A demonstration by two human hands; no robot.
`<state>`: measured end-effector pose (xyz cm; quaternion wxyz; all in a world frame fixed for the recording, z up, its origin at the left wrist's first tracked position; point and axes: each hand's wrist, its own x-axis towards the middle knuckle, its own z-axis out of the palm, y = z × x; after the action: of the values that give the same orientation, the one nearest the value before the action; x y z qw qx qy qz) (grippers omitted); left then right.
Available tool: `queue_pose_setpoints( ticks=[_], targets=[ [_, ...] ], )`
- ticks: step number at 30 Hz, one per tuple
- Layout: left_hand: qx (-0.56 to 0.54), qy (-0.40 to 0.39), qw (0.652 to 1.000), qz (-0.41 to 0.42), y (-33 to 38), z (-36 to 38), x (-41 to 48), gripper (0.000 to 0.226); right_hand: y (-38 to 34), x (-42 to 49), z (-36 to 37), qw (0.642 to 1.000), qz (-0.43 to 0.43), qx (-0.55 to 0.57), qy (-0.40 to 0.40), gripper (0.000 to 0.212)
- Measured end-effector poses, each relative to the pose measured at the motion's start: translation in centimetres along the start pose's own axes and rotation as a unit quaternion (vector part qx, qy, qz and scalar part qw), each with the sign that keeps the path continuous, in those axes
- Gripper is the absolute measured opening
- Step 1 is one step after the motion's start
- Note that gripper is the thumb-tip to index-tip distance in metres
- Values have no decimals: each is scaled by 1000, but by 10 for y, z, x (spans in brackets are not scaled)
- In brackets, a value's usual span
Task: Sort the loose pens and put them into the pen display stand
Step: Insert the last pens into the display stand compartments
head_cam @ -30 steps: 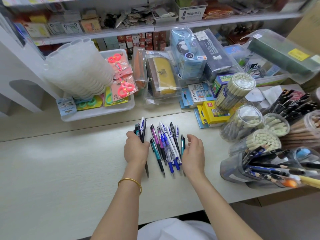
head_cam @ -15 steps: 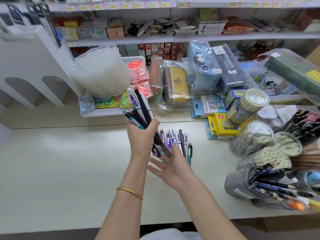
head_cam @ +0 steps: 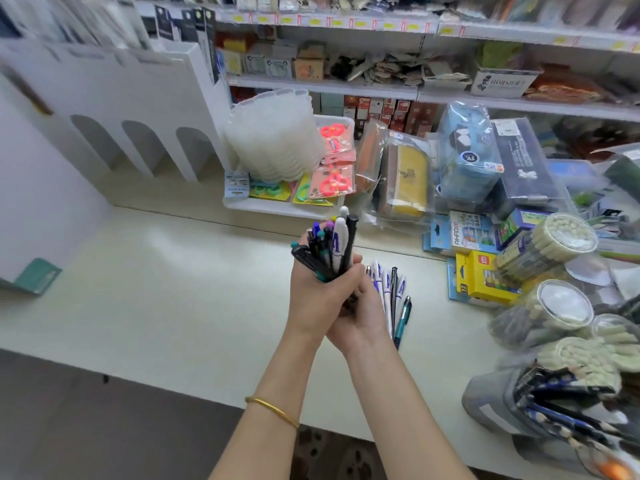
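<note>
Above the cream counter [head_cam: 166, 289], my left hand [head_cam: 315, 299] grips an upright bundle of pens [head_cam: 332, 247], their caps and clickers pointing up. My right hand [head_cam: 360, 317] cups the bundle's lower end from beneath, fingers curled round it. Several loose pens [head_cam: 393, 299], white-and-blue ones and a teal one, still lie side by side on the counter just right of my hands. The white pen display stand [head_cam: 138, 116], with arched slots along its front, stands at the back left.
A white tray [head_cam: 277, 206] with scissors packs and stacked clear lids sits behind my hands. Pencil cases, a yellow box [head_cam: 485, 278] and clear tubs of pencils [head_cam: 550, 247] crowd the right side. A grey holder of pens [head_cam: 554, 403] lies at the near right.
My left hand lifted a handful of pens off the counter and stood them upright; my right hand came under the bundle and closed on its lower end. The view swung left toward the stand.
</note>
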<state>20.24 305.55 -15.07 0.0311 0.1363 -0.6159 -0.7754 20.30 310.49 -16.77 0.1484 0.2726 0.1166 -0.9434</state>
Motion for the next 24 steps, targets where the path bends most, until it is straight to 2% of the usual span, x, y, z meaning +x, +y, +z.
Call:
queue_pose_setpoints(
  ticks=[2, 4, 8, 10, 12, 14, 17, 20, 24],
  targets=[
    [9, 20, 1000, 4, 1, -11, -1, 26, 12, -2, 4, 1000, 13, -19, -2, 35],
    [4, 25, 1000, -2, 4, -24, 0, 24, 25, -3, 7, 998, 24, -59, 18, 30],
    [-7, 24, 999, -23, 18, -60, 8, 24, 51, -5, 11, 980, 21, -188, 56, 28],
    [-16, 14, 1000, -16, 28, -85, 13, 22, 64, -6, 23, 949, -34, -305, 71, 22],
    [-32, -9, 999, -21, 40, -119, 20, 17, 79, -5, 42, 906, -114, -403, 68, 31],
    [-59, -51, 996, -40, 52, -161, 23, 14, 102, -2, 68, 867, -178, -465, 33, 30],
    [-60, -113, 990, -58, 73, -230, 26, 24, 154, 3, 110, 808, -214, -547, -46, 17],
    [-65, -124, 988, -60, 93, -302, 32, 18, 220, 16, 138, 739, -226, -625, -111, 12],
    [-41, -92, 993, -63, 112, -389, 40, 11, 303, 38, 159, 730, -200, -643, -118, 14]
  ],
)
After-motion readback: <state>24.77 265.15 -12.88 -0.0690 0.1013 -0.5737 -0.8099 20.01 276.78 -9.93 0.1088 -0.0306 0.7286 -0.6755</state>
